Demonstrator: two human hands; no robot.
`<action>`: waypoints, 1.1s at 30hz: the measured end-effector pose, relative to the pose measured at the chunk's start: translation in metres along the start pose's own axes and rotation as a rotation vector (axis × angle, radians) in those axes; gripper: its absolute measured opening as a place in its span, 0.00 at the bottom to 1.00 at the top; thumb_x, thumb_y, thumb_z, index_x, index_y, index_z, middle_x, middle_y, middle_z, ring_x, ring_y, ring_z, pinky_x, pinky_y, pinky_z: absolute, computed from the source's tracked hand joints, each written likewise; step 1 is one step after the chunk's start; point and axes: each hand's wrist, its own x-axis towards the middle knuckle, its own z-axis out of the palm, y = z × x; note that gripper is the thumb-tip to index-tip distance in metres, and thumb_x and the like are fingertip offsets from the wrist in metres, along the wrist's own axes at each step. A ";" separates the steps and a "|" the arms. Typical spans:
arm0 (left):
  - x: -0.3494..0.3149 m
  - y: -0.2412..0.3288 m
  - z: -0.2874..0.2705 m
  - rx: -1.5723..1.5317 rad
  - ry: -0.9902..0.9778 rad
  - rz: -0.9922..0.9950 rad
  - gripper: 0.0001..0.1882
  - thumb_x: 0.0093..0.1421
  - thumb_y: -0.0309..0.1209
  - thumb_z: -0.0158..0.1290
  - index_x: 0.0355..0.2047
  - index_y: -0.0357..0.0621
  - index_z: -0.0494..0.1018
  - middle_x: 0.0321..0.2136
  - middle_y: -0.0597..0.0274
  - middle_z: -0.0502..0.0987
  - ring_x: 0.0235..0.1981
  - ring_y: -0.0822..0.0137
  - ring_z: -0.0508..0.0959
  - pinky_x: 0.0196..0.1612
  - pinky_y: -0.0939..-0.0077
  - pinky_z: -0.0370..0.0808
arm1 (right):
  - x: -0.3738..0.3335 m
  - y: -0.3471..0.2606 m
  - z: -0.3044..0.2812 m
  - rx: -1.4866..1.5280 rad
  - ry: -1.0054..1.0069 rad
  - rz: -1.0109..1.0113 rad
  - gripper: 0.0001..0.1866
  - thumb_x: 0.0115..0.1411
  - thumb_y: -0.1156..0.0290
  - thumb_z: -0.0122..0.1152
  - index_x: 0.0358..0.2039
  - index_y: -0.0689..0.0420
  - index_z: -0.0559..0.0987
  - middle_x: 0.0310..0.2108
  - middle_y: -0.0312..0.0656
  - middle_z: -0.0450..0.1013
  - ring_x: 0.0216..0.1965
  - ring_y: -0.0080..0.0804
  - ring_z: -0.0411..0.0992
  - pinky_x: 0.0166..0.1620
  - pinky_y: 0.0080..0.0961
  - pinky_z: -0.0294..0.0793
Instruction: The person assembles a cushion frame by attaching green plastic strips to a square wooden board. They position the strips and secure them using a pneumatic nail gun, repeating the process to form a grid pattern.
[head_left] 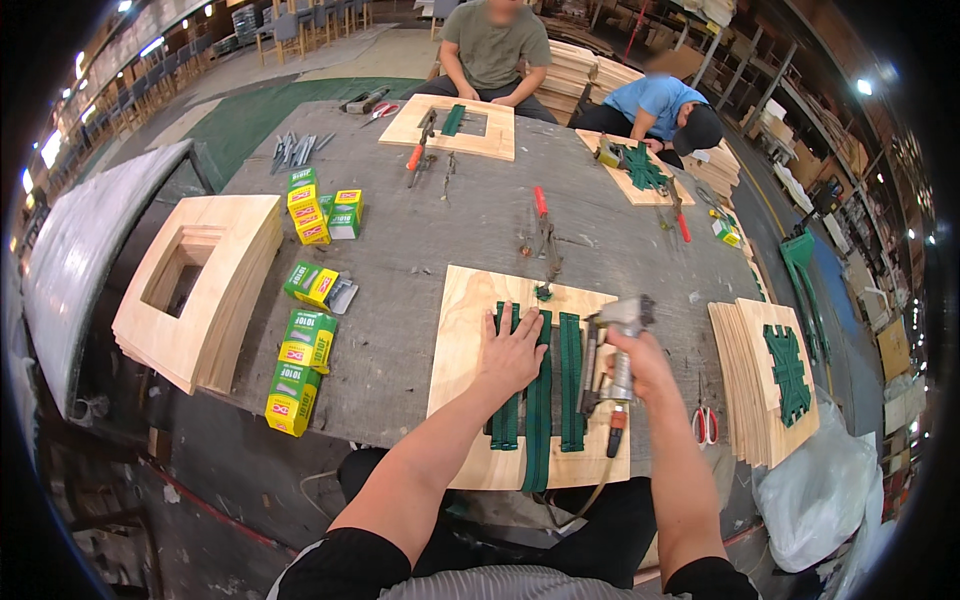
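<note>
A light wooden board lies before me on the table, with dark green webbing straps running lengthwise over its middle opening. My left hand rests flat on the straps near their far ends, fingers spread. In my right hand is a pneumatic staple gun, held over the board's right side beside the rightmost strap. An air hose runs below it toward my lap. The middle strap reaches past the board's near edge. A red-handled clamp lies just beyond the far edge.
Left are staple boxes and stacked frames with square openings. Right are scissors and a board stack topped with woven green webbing. Two people sit across the table with boards and clamps; loose metal strips lie far left.
</note>
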 end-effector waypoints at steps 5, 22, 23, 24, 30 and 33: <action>0.000 0.003 -0.001 -0.016 -0.038 -0.006 0.32 0.70 0.49 0.45 0.70 0.51 0.63 0.72 0.66 0.59 0.74 0.44 0.53 0.72 0.31 0.44 | 0.027 0.004 0.062 -0.166 -0.085 -0.012 0.15 0.63 0.67 0.68 0.45 0.61 0.76 0.33 0.39 0.75 0.21 0.28 0.73 0.20 0.29 0.73; 0.001 -0.003 -0.003 -0.043 -0.081 -0.032 0.33 0.70 0.48 0.46 0.71 0.50 0.61 0.73 0.66 0.58 0.75 0.45 0.51 0.72 0.32 0.43 | 0.041 -0.002 0.083 -0.277 -0.099 -0.021 0.10 0.65 0.68 0.65 0.42 0.58 0.76 0.32 0.36 0.74 0.20 0.25 0.70 0.20 0.27 0.71; 0.001 -0.003 -0.003 -0.041 -0.082 -0.032 0.33 0.69 0.48 0.47 0.71 0.50 0.61 0.73 0.66 0.58 0.75 0.45 0.51 0.72 0.32 0.43 | 0.040 -0.002 0.084 -0.278 -0.107 -0.024 0.10 0.65 0.68 0.65 0.42 0.58 0.76 0.33 0.36 0.74 0.20 0.24 0.70 0.20 0.27 0.72; 0.001 -0.004 -0.003 -0.039 -0.083 -0.031 0.33 0.69 0.48 0.47 0.71 0.50 0.61 0.73 0.65 0.58 0.75 0.45 0.51 0.72 0.32 0.43 | 0.039 -0.003 0.085 -0.280 -0.104 -0.021 0.10 0.65 0.69 0.65 0.42 0.58 0.75 0.33 0.36 0.74 0.20 0.24 0.70 0.20 0.27 0.72; 0.000 -0.003 -0.001 -0.071 -0.071 -0.027 0.33 0.69 0.47 0.48 0.71 0.50 0.62 0.73 0.64 0.59 0.75 0.45 0.51 0.72 0.31 0.42 | 0.042 0.000 0.085 -0.278 -0.103 0.006 0.11 0.65 0.69 0.65 0.44 0.57 0.74 0.31 0.36 0.74 0.19 0.24 0.69 0.20 0.28 0.71; 0.002 -0.003 0.000 -0.080 -0.046 -0.037 0.33 0.68 0.47 0.50 0.70 0.49 0.63 0.72 0.64 0.60 0.74 0.45 0.52 0.72 0.31 0.42 | 0.043 0.002 0.086 -0.284 -0.101 0.014 0.10 0.65 0.69 0.65 0.43 0.57 0.75 0.30 0.36 0.73 0.18 0.24 0.68 0.19 0.28 0.70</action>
